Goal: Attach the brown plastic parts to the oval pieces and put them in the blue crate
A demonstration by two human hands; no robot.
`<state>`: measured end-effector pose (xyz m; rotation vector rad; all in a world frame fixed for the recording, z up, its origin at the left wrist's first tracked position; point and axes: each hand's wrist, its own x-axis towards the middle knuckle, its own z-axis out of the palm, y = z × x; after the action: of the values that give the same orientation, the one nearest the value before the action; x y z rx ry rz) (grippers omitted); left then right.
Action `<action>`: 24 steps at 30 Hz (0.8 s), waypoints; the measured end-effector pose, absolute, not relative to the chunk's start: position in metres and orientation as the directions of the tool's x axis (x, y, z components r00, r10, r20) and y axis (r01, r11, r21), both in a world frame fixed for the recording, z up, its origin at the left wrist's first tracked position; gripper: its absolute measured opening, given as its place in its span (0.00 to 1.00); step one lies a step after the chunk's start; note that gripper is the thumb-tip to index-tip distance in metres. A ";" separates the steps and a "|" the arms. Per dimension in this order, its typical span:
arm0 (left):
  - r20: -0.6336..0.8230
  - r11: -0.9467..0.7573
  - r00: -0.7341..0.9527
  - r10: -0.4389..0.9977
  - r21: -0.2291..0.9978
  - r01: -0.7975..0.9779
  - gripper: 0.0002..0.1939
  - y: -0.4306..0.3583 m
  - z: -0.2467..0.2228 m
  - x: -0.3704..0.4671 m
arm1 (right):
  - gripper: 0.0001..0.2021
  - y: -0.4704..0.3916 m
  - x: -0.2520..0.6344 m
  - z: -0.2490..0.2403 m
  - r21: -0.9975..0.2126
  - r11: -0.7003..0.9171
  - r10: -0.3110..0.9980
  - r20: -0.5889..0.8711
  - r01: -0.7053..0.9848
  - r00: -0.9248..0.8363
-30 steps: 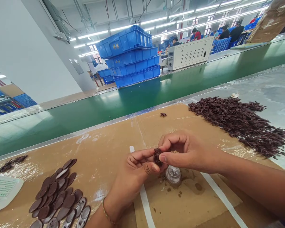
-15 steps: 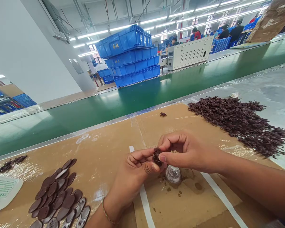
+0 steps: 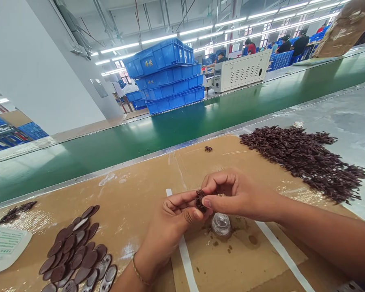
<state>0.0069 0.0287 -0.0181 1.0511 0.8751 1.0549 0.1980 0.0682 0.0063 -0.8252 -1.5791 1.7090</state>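
A small dark brown piece (image 3: 200,199) is pinched between the fingertips of both hands, above the brown board. My left hand (image 3: 173,217) grips it from the left, thumb and fingers closed. From the right, my right hand (image 3: 228,192) holds its upper part between thumb and forefinger. Fingers hide much of the piece. Just below my right hand, a small clear round container (image 3: 221,225) stands on the board among dark drops. Flat brown oval pieces (image 3: 89,258) lie piled at the lower left. A large heap of thin dark brown parts (image 3: 301,156) lies at the right.
Beyond the board (image 3: 146,182) runs a green belt (image 3: 170,134). Stacked blue crates (image 3: 173,77) and a beige machine (image 3: 241,72) stand behind it. A white translucent container (image 3: 6,247) lies at the left edge. Several people are in the background.
The view has shifted slightly. Both hands keep their closed grip on the small brown piece, with hardly any change in their position.
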 end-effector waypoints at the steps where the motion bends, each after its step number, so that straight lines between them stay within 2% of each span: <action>1: -0.075 0.145 0.267 0.961 0.957 -0.251 0.18 0.029 -0.017 0.008 | 0.11 0.068 0.198 0.006 -0.997 -0.051 0.811 -0.009 -0.055 -0.585; 8: -0.111 0.187 0.259 0.959 0.939 -0.288 0.17 0.028 -0.009 0.012 | 0.12 0.070 0.197 0.005 -0.994 -0.078 0.810 -0.015 -0.082 -0.586; 13: -0.064 0.171 0.321 0.945 0.933 -0.318 0.19 0.026 -0.012 0.010 | 0.14 0.069 0.201 0.003 -0.991 -0.078 0.800 0.005 -0.113 -0.600; 15: -0.051 0.175 0.336 0.941 0.920 -0.350 0.20 0.024 -0.013 0.012 | 0.13 0.069 0.205 -0.001 -0.994 -0.034 0.811 0.035 -0.107 -0.585; 18: -0.103 0.231 0.346 0.932 0.907 -0.352 0.28 0.026 -0.011 0.015 | 0.11 0.075 0.210 -0.005 -0.992 0.101 0.861 0.123 -0.069 -0.494; 21: -0.167 0.228 0.234 0.958 0.936 -0.269 0.34 0.031 -0.006 0.009 | 0.12 0.083 0.214 0.003 -0.983 0.182 0.904 0.174 -0.016 -0.391; 24: -0.148 0.163 0.097 0.984 0.973 -0.162 0.25 0.028 0.006 -0.004 | 0.13 0.075 0.235 0.031 -0.966 0.259 0.922 0.253 -0.020 -0.293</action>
<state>-0.0043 0.0279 0.0064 1.0102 1.0944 1.1096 0.2348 0.0751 0.0307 -0.8688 -1.5496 1.2069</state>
